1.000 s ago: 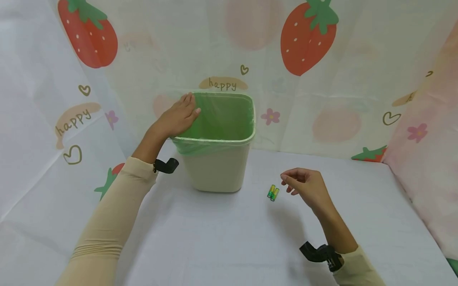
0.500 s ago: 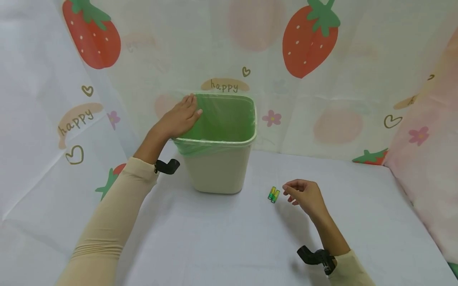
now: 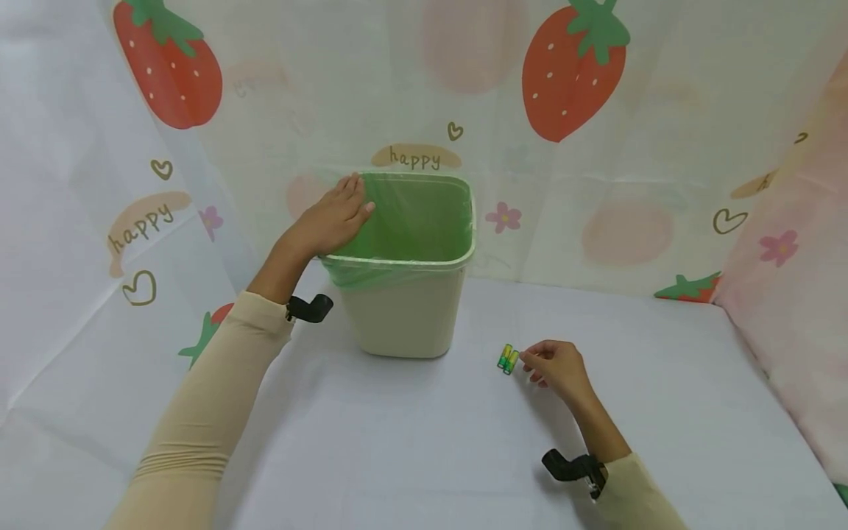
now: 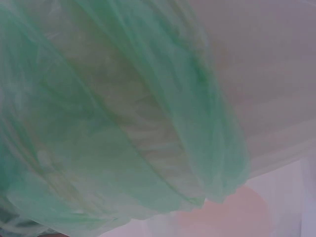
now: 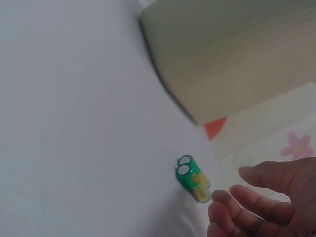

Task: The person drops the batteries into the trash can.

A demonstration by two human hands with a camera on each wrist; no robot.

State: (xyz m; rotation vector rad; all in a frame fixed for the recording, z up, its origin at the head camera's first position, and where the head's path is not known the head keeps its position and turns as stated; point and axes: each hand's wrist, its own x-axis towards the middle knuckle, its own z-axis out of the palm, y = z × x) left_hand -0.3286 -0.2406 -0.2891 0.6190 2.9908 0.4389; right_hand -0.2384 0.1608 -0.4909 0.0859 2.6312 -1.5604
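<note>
Item: pair of small green-and-yellow cylindrical batteries (image 3: 506, 359), lying side by side and touching each other on the white cloth-covered table (image 3: 411, 442), to the right of the bin and near its base. Right hand (image 3: 555, 365): low over the table just beside the batteries, fingers loosely curled with the fingertips (image 5: 232, 198) close to them; the wrist view shows a small gap, nothing held. Item: beige rectangular plastic waste bin (image 3: 404, 309), upright at the back of the table, lined with a thin green plastic bag (image 3: 417, 217) folded over its rim. Left hand (image 3: 331, 218): resting flat on the bin's left rim, fingers straight, pressing on the liner. Backdrop: white cloth printed with red strawberries (image 3: 573, 70).
</note>
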